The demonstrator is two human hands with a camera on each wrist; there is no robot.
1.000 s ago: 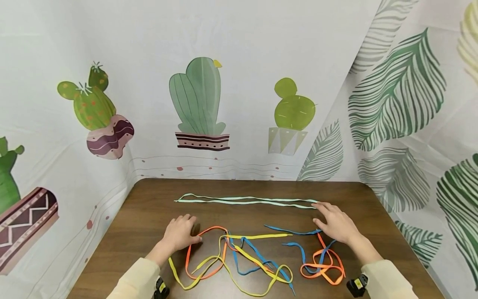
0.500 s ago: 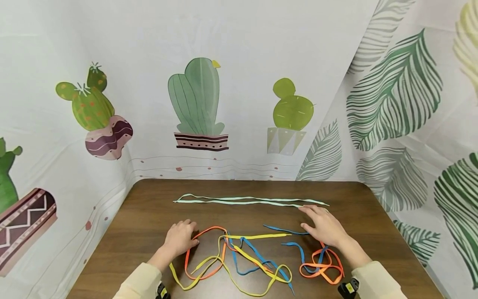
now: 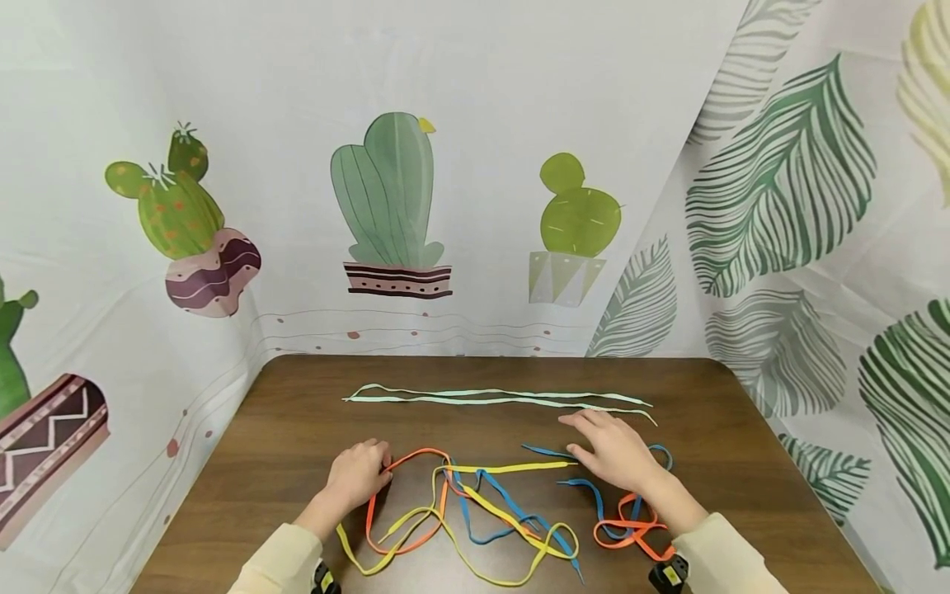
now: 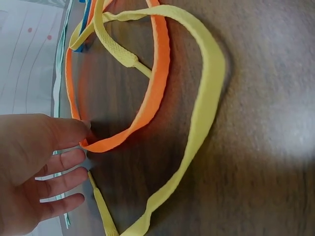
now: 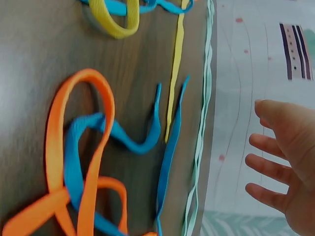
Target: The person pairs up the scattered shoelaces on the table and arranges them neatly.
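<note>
Several flat shoelaces lie on a brown table. My left hand (image 3: 358,474) is at the left bend of an orange shoelace (image 4: 160,73), which it pinches between thumb and forefinger, the other fingers loosely bent. A yellow shoelace (image 4: 209,88) curves close by. With fingers spread and nothing in them, my right hand (image 3: 612,450) hovers over the right part of the table, just in front of the pale green laces (image 3: 490,398). Beneath its wrist, a blue shoelace (image 5: 74,162) is tangled with an orange one (image 5: 55,147); the forearm partly hides them in the head view.
The brown table (image 3: 297,421) has a back edge against a white cloth (image 3: 490,99) printed with cacti and leaves. In the middle, yellow, blue and orange laces cross in a loose tangle (image 3: 512,528).
My right hand has moved left and a little nearer, away from the right ends of the pale green laces, now uncovered. The left hand has shifted only slightly, beside the orange lace.
</note>
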